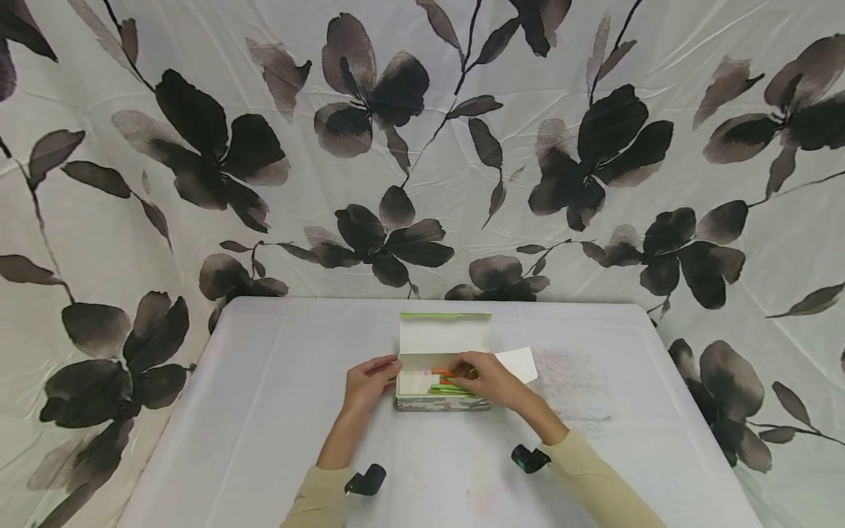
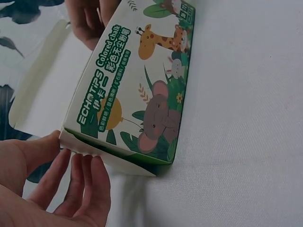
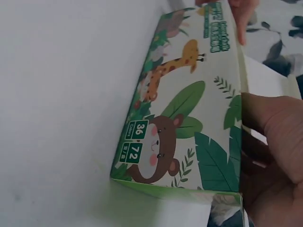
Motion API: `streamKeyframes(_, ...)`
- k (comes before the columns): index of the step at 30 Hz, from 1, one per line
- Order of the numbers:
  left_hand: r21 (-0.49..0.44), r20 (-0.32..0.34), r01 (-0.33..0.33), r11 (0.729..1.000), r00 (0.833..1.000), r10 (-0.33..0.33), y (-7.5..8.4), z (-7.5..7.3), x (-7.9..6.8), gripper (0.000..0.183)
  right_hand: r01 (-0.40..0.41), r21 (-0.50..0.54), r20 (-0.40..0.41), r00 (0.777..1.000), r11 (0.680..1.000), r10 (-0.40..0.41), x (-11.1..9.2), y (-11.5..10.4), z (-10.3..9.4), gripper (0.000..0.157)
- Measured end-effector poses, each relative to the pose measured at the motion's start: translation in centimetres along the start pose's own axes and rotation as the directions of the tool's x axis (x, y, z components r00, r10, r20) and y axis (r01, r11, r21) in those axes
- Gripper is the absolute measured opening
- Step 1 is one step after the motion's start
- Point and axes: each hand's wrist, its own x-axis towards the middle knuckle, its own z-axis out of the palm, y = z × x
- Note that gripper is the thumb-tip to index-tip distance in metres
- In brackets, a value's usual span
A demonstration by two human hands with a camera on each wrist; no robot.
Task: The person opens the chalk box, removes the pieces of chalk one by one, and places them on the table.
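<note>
A chalk box (image 1: 422,403) printed with cartoon animals and the words "Colored chalk" lies on the table, its lid (image 1: 445,334) raised at the back. Orange and green chalk sticks (image 1: 445,389) show inside. At the box's left end, my left hand (image 1: 367,383) pinches the edge and side flap (image 2: 113,161) between thumb and fingers. My right hand (image 1: 488,378) reaches over the right end with bent fingers, seeming to pinch a chalk stick inside; its fingertips are partly hidden. In the right wrist view the box's front wall (image 3: 175,104) hides the contents.
A white cloth covers the table (image 1: 297,367), with faint coloured smudges right of the box. A white flap (image 1: 520,364) sticks out at the box's right. Behind the table hangs a floral curtain (image 1: 475,183). Each wrist wears a small black camera (image 1: 366,480).
</note>
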Motion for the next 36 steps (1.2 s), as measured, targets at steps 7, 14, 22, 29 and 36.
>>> streamKeyframes(7,-0.003,-0.008,0.005,1.0,1.0,-0.005,-0.3,0.5,-0.2,0.031,-0.025,-0.183,0.073,0.997,0.983,0.039,0.7,-0.2,0.4,0.012)
streamKeyframes(14,-0.008,-0.016,-0.005,1.0,1.0,0.005,-0.4,0.8,-0.6,0.032,-0.042,-0.228,0.152,0.985,0.973,0.078,0.9,-0.8,0.2,0.012)
streamKeyframes(22,-0.018,-0.031,-0.016,1.0,0.999,0.015,-0.7,1.0,-1.0,0.03,-0.038,-0.227,0.232,0.968,0.973,0.092,0.8,-0.6,0.0,0.012)
streamKeyframes(29,-0.016,-0.033,-0.018,1.0,0.999,0.018,-0.7,0.7,-1.4,0.03,0.018,-0.229,0.258,0.965,0.973,0.043,0.7,-0.7,-0.6,0.005)
streamKeyframes(36,-0.001,-0.029,-0.023,1.0,0.999,0.023,-0.5,0.5,-1.6,0.033,0.012,-0.142,0.18,0.984,0.99,0.014,0.3,-1.0,-1.9,0.008)
